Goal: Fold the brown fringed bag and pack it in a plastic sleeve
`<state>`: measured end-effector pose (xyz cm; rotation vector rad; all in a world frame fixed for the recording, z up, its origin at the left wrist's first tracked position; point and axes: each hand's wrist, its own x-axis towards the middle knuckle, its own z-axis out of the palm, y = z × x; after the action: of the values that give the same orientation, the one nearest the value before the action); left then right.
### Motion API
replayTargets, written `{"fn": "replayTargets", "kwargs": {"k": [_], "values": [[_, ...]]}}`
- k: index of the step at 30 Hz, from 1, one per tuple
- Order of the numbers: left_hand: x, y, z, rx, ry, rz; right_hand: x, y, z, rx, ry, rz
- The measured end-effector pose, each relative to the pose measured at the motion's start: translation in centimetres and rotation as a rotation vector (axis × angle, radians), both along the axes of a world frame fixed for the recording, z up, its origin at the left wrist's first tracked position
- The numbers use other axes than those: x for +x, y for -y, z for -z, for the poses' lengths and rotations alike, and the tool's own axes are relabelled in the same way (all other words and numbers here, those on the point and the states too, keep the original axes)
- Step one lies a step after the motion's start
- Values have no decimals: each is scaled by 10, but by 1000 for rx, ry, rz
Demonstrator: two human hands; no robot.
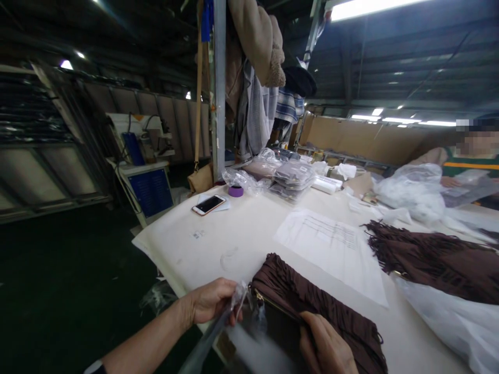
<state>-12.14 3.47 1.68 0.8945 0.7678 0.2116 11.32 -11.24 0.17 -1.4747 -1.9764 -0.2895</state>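
Observation:
At the near edge of the white table point(241, 234), my left hand point(212, 300) pinches the edge of a clear plastic bag point(237, 298), which runs blurred down toward me. My right hand point(327, 345) grips the near end of a brown fringed bag point(312, 301) with a gold zipper edge. That bag lies partly on the table, its mouth end next to the plastic. A second pile of brown fringed bags point(436, 259) lies to the right, apart from both hands.
A printed sheet point(331, 249) lies mid-table. A phone point(208, 204), purple tape roll point(236, 191) and packed plastic bags point(290, 179) sit at the far end. Clear plastic point(456, 322) covers the right side. Another person point(471, 161) works at far right. Clothes hang on a pole point(219, 88).

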Motion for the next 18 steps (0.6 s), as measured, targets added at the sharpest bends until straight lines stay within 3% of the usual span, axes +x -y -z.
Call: {"fn": "replayTargets", "kwargs": {"k": [6,9,12,14,18], "values": [[-11,-5,-15,-40,16,110,3,-3,-5,24,9,-2],[-12,-1,-24,-100,64,277,3,-2,-5,27,15,-12],[-10,3,-23,-106,60,462,3,-2,-3,2,7,-4],[-6,6,-17,14,-41,480,1,-1,0,8,-44,35],[5,11,-3,362,-173,318,-2,0,2,36,-133,90]]}}
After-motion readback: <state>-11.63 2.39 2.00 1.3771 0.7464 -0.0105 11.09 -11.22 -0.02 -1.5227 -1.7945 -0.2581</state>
